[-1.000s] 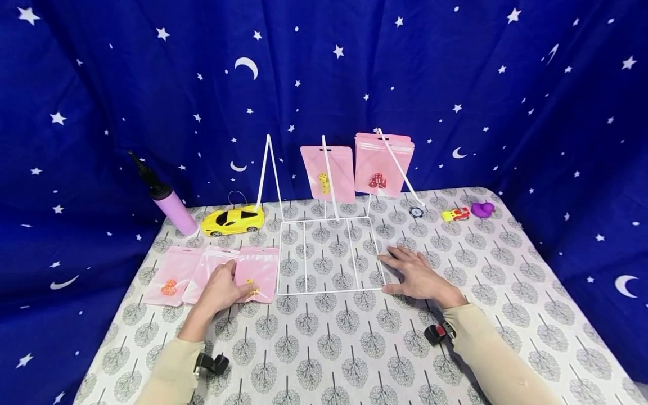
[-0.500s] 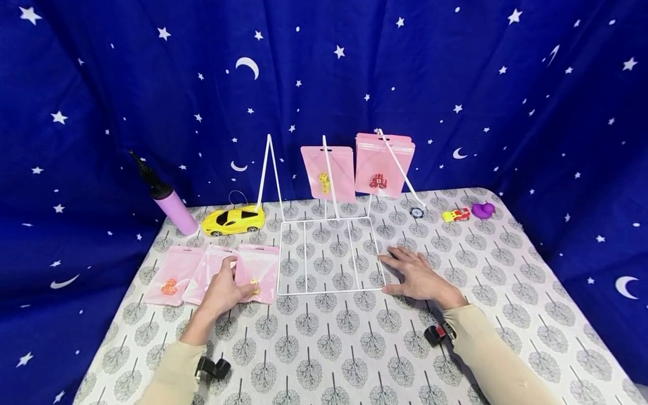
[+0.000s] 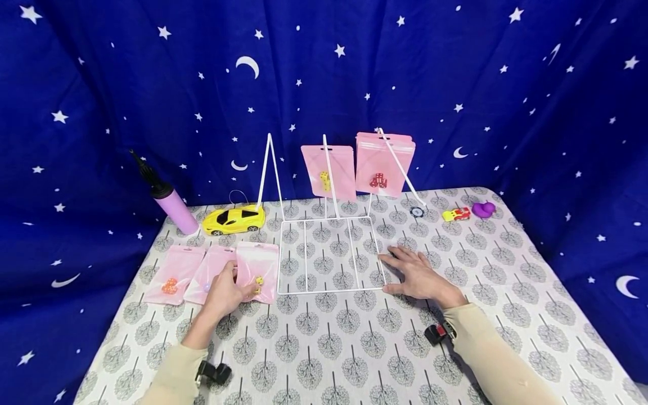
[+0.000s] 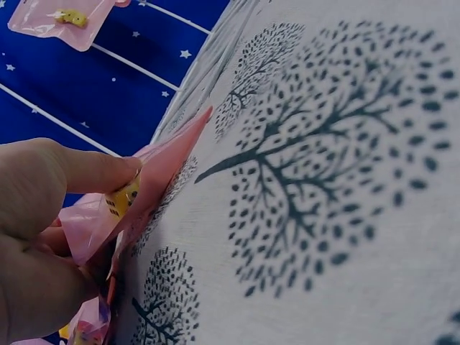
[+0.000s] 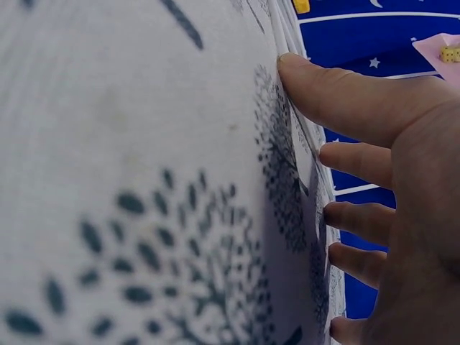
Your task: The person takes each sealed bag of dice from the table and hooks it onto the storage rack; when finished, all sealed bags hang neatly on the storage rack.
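Note:
My left hand (image 3: 225,292) pinches a pink zip bag (image 3: 257,264) with yellow dice (image 4: 123,198) inside, thumb on its front and fingers behind. In the left wrist view the bag is tilted up from the cloth. Beside it lie two more pink bags: one with orange dice (image 3: 169,286) at the far left, and a middle bag (image 3: 215,267) partly covered by my hand. My right hand (image 3: 412,274) rests palm down, fingers spread, at the right edge of a white wire rack (image 3: 331,292). One bag with yellow dice (image 3: 340,169) hangs at the rack's middle prong.
Pink bags with red dice (image 3: 378,180) hang on the right prong; the left prong (image 3: 263,171) is bare. A yellow toy car (image 3: 234,220) and a purple hand pump (image 3: 174,211) stand back left. A compass-like disc (image 3: 417,212), small toy car (image 3: 456,214) and purple duck (image 3: 483,210) lie back right.
The top of the left hand's bag has lifted slightly, and its yellow dice have shifted into clearer view. The left hand has moved slightly right. The right hand stays put.

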`<state>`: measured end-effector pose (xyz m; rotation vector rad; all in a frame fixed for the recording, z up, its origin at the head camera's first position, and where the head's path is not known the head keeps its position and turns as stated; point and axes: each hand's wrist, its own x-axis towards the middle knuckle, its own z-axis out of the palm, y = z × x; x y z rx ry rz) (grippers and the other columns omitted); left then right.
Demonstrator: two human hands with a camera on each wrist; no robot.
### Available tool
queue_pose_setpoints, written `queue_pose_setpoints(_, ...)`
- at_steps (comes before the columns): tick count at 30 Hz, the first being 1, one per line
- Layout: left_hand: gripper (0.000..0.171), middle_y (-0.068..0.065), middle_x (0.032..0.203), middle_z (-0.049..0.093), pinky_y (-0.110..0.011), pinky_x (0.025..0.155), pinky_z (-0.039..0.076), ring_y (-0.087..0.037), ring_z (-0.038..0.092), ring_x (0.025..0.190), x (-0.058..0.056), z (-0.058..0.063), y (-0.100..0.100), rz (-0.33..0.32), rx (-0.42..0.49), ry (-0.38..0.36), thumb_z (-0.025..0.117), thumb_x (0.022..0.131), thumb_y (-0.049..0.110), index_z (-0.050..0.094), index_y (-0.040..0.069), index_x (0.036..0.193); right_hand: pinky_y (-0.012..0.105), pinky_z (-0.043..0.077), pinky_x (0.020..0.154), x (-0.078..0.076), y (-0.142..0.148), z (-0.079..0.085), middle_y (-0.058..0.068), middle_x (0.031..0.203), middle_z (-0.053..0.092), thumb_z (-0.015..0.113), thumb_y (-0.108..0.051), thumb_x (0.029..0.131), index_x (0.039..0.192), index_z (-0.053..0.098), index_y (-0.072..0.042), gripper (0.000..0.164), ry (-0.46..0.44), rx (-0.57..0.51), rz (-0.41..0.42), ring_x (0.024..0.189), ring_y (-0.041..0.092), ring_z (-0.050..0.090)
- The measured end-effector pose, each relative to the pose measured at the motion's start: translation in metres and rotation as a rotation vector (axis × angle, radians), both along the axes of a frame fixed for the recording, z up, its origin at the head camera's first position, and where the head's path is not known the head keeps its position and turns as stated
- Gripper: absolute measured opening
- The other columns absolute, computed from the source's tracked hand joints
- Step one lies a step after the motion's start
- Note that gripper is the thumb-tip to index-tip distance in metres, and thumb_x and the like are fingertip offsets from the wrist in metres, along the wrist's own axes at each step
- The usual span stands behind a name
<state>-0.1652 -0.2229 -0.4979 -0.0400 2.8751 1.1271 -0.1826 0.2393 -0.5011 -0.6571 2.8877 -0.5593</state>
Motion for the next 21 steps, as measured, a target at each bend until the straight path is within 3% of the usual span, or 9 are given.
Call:
queue_pose_setpoints(8,0.043,-0.015,0.101,0.071,-0.045,0.083,0.054,-0.027,0.064,0.09,0.007,0.002,0.002,-0.02,0.008,0.118,0.084,0.074,0.025,0.064,0.005,0.106,0.076,0.006,0.11,0.0,0.001,-0.001,0.021,0.159,0.025,0.074,-0.05,0.079,0.148,0.042,-0.019,0.082,-0.007,-0.007,-0.001,0.145,0.046,0.019)
queue_pose_setpoints(14,0.035,-0.007,0.091,0.072,-0.036,0.076,0.054,-0.017,0.059,0.074,0.012,0.006,0.007,-0.018,0.057,0.119,0.085,0.074,0.023,0.068,0.01,0.101,0.076,0.007,0.11,0.0,0.0,0.0,0.02,0.158,0.026,0.074,-0.05,0.079,0.148,0.043,-0.019,0.082,0.001,-0.007,-0.003,0.145,0.045,0.019)
queue_pose_setpoints(21,0.033,-0.006,0.096,0.075,-0.04,0.082,0.054,-0.021,0.066,0.089,0.016,0.012,0.011,-0.023,0.087,0.128,0.085,0.074,0.028,0.071,0.013,0.099,0.076,0.008,0.11,0.0,-0.001,0.001,0.02,0.158,0.026,0.075,-0.05,0.078,0.148,0.043,-0.02,0.082,0.005,-0.007,-0.006,0.145,0.045,0.02)
